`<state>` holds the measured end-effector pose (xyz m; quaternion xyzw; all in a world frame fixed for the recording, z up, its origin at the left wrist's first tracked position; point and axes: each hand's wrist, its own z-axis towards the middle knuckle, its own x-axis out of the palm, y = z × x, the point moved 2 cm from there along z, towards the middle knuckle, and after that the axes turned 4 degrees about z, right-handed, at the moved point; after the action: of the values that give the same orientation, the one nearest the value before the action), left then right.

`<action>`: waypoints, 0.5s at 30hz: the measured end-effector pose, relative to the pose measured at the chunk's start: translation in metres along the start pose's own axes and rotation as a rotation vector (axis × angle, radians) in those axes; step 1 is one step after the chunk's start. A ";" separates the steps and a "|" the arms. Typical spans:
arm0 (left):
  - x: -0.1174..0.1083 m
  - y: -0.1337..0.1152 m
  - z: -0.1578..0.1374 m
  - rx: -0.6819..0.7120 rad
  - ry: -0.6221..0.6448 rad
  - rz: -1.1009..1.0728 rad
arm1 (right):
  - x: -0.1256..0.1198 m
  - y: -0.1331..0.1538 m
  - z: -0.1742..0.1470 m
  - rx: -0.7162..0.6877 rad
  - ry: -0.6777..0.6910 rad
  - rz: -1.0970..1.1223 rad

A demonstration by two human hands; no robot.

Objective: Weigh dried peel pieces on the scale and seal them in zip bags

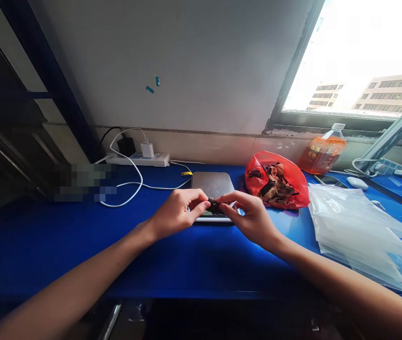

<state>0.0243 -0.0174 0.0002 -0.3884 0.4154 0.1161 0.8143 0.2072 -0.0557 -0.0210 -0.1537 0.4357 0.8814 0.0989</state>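
Between my two hands is a small dark, rough dried piece (214,206), pinched from both sides. My left hand (179,208) grips its left end with thumb and fingertips. On the other end, the thumb and fingers of my right hand (252,216) are closed. Both hands are above the front of a flat scale (213,184) with a metal top, which they partly cover. To the right of the scale, a red plastic bag (295,186) lies open, filled with brown, curled dried pieces (277,184) that look like peel or bark.
A stack of clear plastic bags (353,231) lies at the right on the blue table (144,269). Behind it are an orange-labelled bottle (326,150), a phone (330,181) and a white mouse (357,182). A power strip (158,159) with a white cable (140,177) runs along the wall.
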 end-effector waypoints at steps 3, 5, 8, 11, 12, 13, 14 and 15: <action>-0.001 0.002 0.002 0.050 -0.108 0.080 | -0.008 0.003 0.004 -0.085 -0.078 -0.069; -0.004 0.006 0.004 0.032 -0.207 0.124 | -0.015 0.005 0.006 -0.123 -0.112 -0.152; -0.011 0.018 0.006 -0.061 -0.314 0.193 | -0.023 0.003 0.006 -0.142 0.012 -0.357; -0.017 0.031 0.008 -0.120 -0.328 0.239 | -0.022 0.000 0.003 -0.150 0.263 -0.545; -0.017 0.034 0.009 -0.125 -0.325 0.246 | -0.020 0.001 0.002 -0.152 0.327 -0.596; -0.017 0.036 0.009 -0.127 -0.321 0.252 | -0.017 0.002 0.002 -0.154 0.376 -0.644; -0.015 0.038 0.010 -0.127 -0.320 0.259 | -0.015 0.004 0.001 -0.154 0.410 -0.693; -0.014 0.038 0.010 -0.124 -0.318 0.267 | -0.012 0.006 0.001 -0.154 0.432 -0.746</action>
<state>0.0019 0.0172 -0.0061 -0.3562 0.3214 0.3081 0.8216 0.2162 -0.0589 -0.0113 -0.4882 0.2941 0.7629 0.3051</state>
